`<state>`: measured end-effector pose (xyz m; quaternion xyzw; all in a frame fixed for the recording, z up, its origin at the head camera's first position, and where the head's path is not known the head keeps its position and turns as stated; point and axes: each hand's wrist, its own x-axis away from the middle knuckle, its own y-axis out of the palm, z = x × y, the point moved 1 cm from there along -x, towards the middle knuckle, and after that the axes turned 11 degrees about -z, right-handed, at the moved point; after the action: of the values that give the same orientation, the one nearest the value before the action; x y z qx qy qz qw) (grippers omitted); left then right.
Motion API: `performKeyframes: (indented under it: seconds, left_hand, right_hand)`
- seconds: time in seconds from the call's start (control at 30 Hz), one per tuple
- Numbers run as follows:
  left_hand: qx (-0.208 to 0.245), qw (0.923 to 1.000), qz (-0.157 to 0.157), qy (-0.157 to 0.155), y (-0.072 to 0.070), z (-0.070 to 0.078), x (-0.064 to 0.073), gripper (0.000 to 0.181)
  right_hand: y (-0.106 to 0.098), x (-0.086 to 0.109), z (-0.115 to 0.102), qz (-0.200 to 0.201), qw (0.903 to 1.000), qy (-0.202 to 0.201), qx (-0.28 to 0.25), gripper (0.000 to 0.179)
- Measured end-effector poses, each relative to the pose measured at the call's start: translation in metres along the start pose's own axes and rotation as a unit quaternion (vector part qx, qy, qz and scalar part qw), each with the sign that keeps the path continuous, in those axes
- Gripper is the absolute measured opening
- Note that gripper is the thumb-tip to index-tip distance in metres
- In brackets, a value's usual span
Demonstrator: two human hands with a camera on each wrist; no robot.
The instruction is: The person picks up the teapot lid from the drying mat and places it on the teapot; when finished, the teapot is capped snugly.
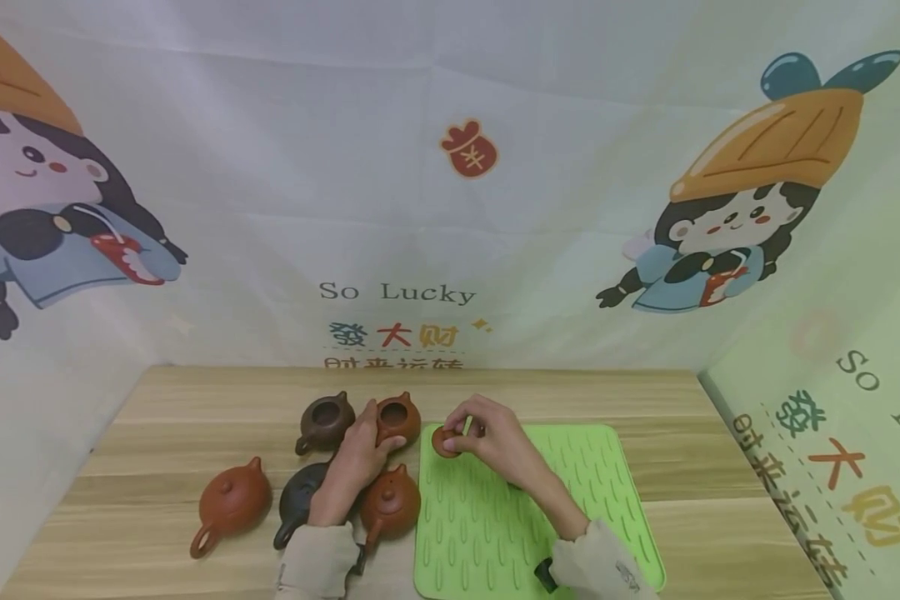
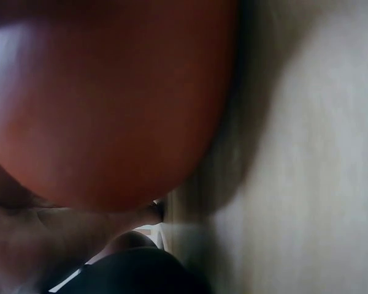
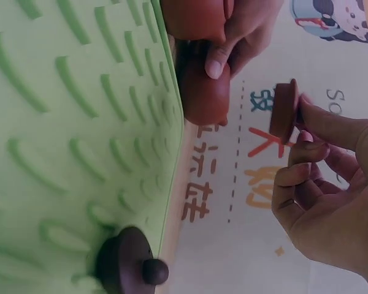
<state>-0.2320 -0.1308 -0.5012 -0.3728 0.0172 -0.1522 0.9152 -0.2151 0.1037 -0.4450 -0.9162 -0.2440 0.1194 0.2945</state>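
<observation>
My left hand (image 1: 355,454) grips a reddish-brown clay teapot (image 1: 411,414), thumb on its near side and fingers on its left. Its round top opening is uncovered, and the teapot stands on the table. Between thumb and fingertips, my right hand (image 1: 497,439) pinches a small round teapot lid (image 3: 283,114) of similar colour. The lid hangs above the far left corner of the green mat (image 1: 487,533), just right of the gripped teapot. Orange-red clay fills most of the left wrist view, too close and blurred to tell more.
Beside the gripped teapot stands a dark brown lidless teapot (image 1: 317,429). Nearer are a black teapot (image 1: 296,497), partly behind my left forearm, and a red lidded teapot (image 1: 392,506). Another red lidded teapot (image 1: 231,502) stands left. A dark lid (image 3: 127,262) lies on the mat.
</observation>
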Motion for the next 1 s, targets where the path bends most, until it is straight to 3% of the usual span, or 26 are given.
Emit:
performKeyframes:
  seconds: [0.3, 0.4, 0.6, 0.77, 1.0]
  left_hand:
    - [0.016, 0.999, -0.032, -0.028, -0.002, 0.004, 0.0, 0.083]
    - [0.012, 0.9993, -0.028, -0.022, -0.002, 0.002, -0.001, 0.083]
    - [-0.019, 0.9997, 0.008, 0.015, 0.006, -0.019, -0.008, 0.075]
    - [-0.015, 0.9997, 0.01, 0.019, 0.014, -0.03, -0.013, 0.072]
    - [0.001, 1.0, -0.001, 0.0, -0.001, -0.004, -0.003, 0.082]
  right_hand:
    - [0.012, -0.018, 0.0, -0.008, 0.9996, -0.026, 0.009, 0.013]
    - [0.02, -0.026, 0.001, -0.005, 0.9996, -0.026, 0.004, 0.013]
    - [0.039, -0.047, 0.002, 0.016, 0.9995, -0.024, 0.011, 0.011]
    - [0.045, -0.061, -0.002, 0.029, 0.9989, -0.015, 0.034, 0.011]
    - [0.044, -0.076, -0.007, 0.028, 0.9975, 0.002, 0.064, 0.01]
